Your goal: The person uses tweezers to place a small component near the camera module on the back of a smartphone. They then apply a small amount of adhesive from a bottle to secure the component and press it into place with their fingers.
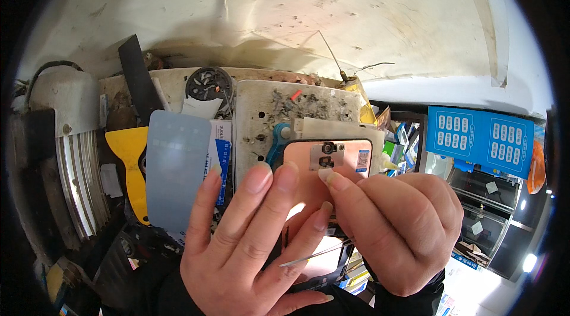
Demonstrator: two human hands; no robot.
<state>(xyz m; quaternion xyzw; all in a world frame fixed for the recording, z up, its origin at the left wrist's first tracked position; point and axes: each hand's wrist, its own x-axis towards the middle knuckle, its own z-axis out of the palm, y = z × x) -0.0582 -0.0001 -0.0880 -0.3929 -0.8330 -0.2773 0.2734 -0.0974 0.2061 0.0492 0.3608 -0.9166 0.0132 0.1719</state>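
Observation:
A copper-coloured phone back panel (pixel 303 159), with a metal camera plate (pixel 327 156) and a small blue-and-white label (pixel 363 162), lies in front of me on the bench. My left hand (pixel 252 236) is spread over its lower left, palm down and fingers apart, holding nothing. My right hand (pixel 404 221) is curled closed at the panel's right side, its fingertip just below the camera plate. A small whitish bit (pixel 323 174) shows at that fingertip; nail or scrap, I cannot tell. From the right palm a thin pointed metal tool (pixel 314 255) sticks out toward the left hand.
A blue clamp (pixel 277 145) edges the panel's left side. Beyond it a stained board (pixel 297 102) carries many tiny screws and scraps. Left are a grey sheet (pixel 178 167), a yellow scraper-shaped piece (pixel 132 164) and a lamp (pixel 65 102). A blue printed card (pixel 480 138) stands right.

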